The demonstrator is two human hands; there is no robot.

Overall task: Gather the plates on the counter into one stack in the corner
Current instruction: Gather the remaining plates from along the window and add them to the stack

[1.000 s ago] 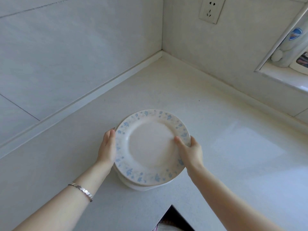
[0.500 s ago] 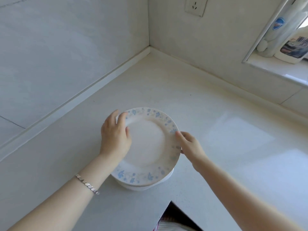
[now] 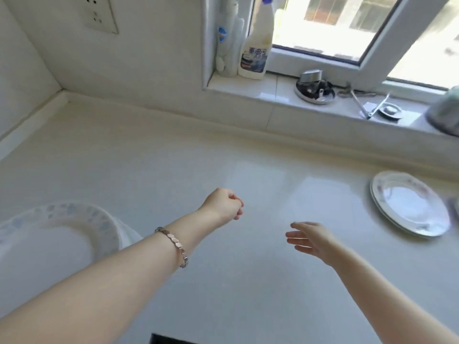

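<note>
View from the person's head, looking down over a glossy white stone counter [image 3: 248, 294]. The left hand [image 3: 222, 206], on an arm wearing a rose-gold link bracelet [image 3: 173, 245], is hovering above the counter with its fingers curled into the palm, gripping nothing. The right hand [image 3: 310, 238] is hovering just beside it, fingers straight and slightly apart, also holding nothing.

A round white china plate with a pink-flowered rim [image 3: 409, 204] is lying flat at the far right of the counter, well apart from both hands. A second rim is showing beneath it, so it is probably two plates. At the near left edge, blurred, a stack of white plates with blue-flowered rims [image 3: 57, 232] is sitting on the counter, toward the wall corner [image 3: 62, 94]. A white spray bottle [image 3: 255, 53] is standing on the windowsill.

The pink-rimmed plates are likely stiff, glazed and slippery, brittle at the edges, and fairly weighty as a pair. The safest hold is probably at opposite rims with both hands, thumbs on top and fingers slid underneath. Lifting rather than dragging, and lowering gently onto the blue-rimmed stack, should avoid chipping.
</note>
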